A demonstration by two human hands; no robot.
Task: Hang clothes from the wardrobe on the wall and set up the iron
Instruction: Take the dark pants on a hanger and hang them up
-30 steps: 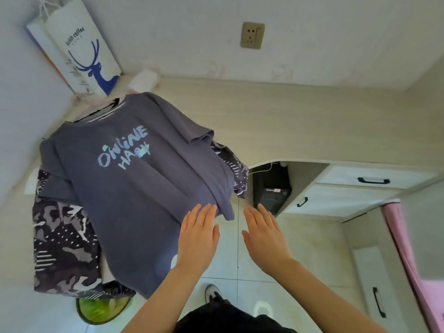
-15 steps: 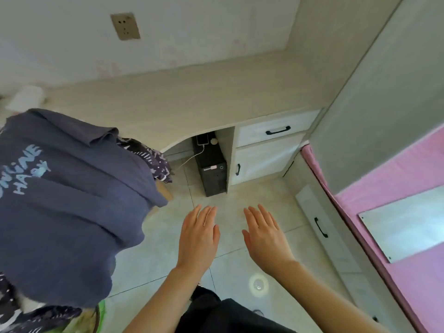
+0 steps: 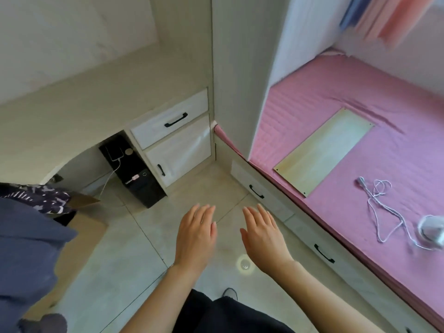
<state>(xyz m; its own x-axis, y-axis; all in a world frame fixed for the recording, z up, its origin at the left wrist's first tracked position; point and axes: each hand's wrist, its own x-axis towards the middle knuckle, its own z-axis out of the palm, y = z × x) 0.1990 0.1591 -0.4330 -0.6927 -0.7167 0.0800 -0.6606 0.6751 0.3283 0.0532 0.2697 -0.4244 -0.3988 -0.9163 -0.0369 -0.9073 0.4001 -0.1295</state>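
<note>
My left hand [image 3: 195,234] and my right hand [image 3: 263,233] float side by side over the tiled floor, palms down, fingers straight, holding nothing. A dark blue T-shirt [image 3: 26,255] hangs at the left edge, with a patterned dark garment [image 3: 40,197] behind it. On the pink bed [image 3: 348,131] at the right edge lies a white, rounded device [image 3: 432,230], partly cut off, with a white cord [image 3: 382,207] trailing from it. Pink and blue clothes [image 3: 384,15] hang blurred at the top right.
A pale desk [image 3: 79,111] runs along the left wall, with white drawers [image 3: 171,121] and a black computer tower [image 3: 134,169] under it. A light wooden board [image 3: 324,150] lies on the bed. Bed-base drawers [image 3: 257,191] line the floor. A cardboard box [image 3: 81,234] stands by the shirt.
My view has swung to the right: the blue T-shirt slid to the left edge, and the pink bed with the cord came into sight. Both hands keep the same flat pose.
</note>
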